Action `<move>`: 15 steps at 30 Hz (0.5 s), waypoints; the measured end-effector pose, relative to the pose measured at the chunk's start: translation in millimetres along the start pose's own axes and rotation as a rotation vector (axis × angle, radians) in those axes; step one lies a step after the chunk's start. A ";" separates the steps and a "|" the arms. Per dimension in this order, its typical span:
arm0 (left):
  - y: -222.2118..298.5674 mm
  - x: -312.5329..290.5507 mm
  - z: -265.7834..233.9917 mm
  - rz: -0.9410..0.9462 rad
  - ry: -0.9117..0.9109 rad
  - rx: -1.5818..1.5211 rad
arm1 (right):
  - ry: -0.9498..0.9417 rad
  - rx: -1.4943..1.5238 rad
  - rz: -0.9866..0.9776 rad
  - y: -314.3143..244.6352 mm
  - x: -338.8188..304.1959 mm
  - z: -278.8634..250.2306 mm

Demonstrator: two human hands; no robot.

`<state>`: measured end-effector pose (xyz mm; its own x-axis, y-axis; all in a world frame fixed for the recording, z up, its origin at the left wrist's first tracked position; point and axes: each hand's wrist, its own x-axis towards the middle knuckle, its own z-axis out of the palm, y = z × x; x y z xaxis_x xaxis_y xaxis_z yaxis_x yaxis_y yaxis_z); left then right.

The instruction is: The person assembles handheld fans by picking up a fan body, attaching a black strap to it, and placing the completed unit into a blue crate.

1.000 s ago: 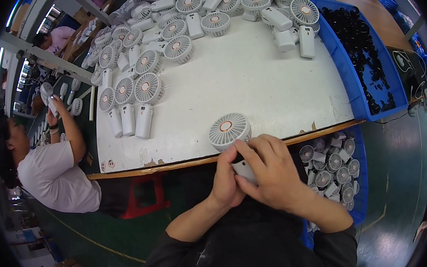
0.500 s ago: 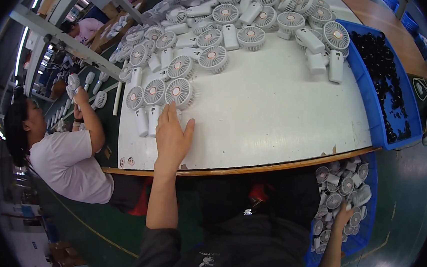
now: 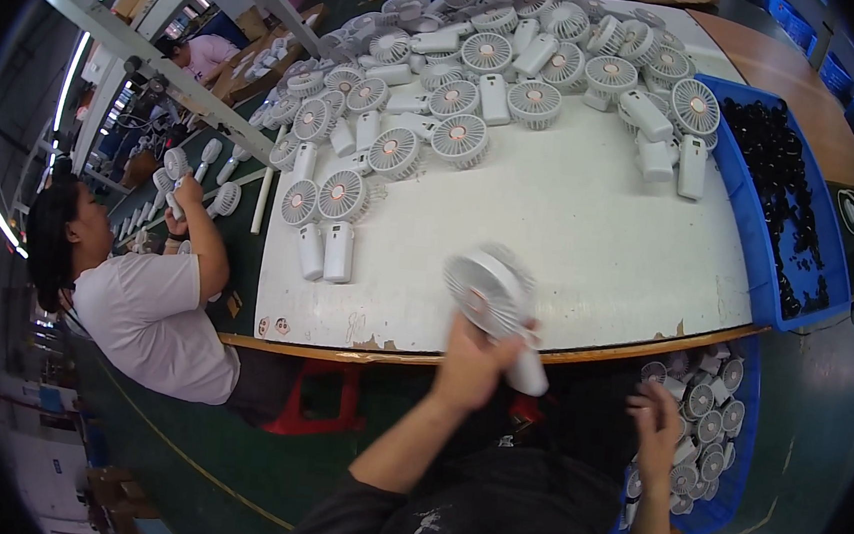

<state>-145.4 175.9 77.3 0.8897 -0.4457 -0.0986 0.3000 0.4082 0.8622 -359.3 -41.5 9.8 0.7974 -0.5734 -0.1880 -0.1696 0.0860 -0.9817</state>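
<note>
A white handheld fan (image 3: pixel 491 284) is gripped by its handle in my left hand (image 3: pixel 469 369), above the table's front edge. Its round grille is tilted and smeared by motion. My right hand (image 3: pixel 653 425) hangs over the near side of a blue bin (image 3: pixel 747 433) beside the table, fingers apart and slightly bent, with nothing seen in them. More white fans (image 3: pixel 708 426) lie jumbled inside that bin. Closest on the tabletop, at the left, two fans (image 3: pixel 342 197) lie side by side, handles toward me.
A large heap of white fans (image 3: pixel 489 53) covers the far part of the white table (image 3: pixel 589 250). At the right, a blue tray (image 3: pixel 765 284) holds small black parts (image 3: pixel 772 154). A seated person (image 3: pixel 158 306) handles fans at the left. A red stool (image 3: pixel 321 399) stands below.
My left hand has lifted one fan off the front row and brought it right, toward me. My right hand has let go of a fan in the bin and moved up and left.
</note>
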 end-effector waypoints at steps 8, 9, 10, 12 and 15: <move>-14.3 4.1 31.3 -0.473 -0.087 -0.284 | -0.319 -0.461 -0.742 -60.0 13.4 121.3; -15.8 8.8 15.8 -0.522 -0.301 -0.403 | -0.395 -0.531 -0.721 -75.2 18.0 121.5; -5.5 7.0 26.9 -0.513 -0.145 -0.332 | -0.461 -0.603 -0.690 -93.2 22.8 118.2; -9.7 5.8 41.4 -0.368 -0.473 -0.396 | -0.549 -0.791 -0.632 -124.3 40.3 103.8; -11.8 -0.7 51.2 -0.391 -0.607 -0.364 | -0.841 -0.869 -0.400 -183.4 81.1 56.2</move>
<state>-167.2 130.6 92.6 0.3865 -0.9221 0.0178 0.7368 0.3204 0.5954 -231.0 -58.0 172.9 0.9461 0.2828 -0.1577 0.0984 -0.7152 -0.6920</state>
